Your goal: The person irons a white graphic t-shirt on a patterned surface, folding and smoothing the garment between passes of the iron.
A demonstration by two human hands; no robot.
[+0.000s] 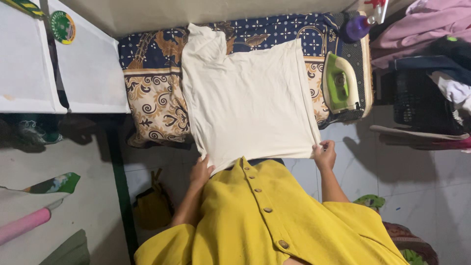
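Two hands gripped the near hem of the cream cotton T-shirt (248, 98), which lay flat on the blue-and-brown batik-covered ironing pad (152, 93): left hand (200, 172) and right hand (325, 154) each pinched shut on a hem corner. Looked like the spread-and-smooth step; next move probably needed even tension on both corners to clear wrinkles. Green-and-white electric iron (338, 83) sat parked beside the shirt's right edge, untouched.
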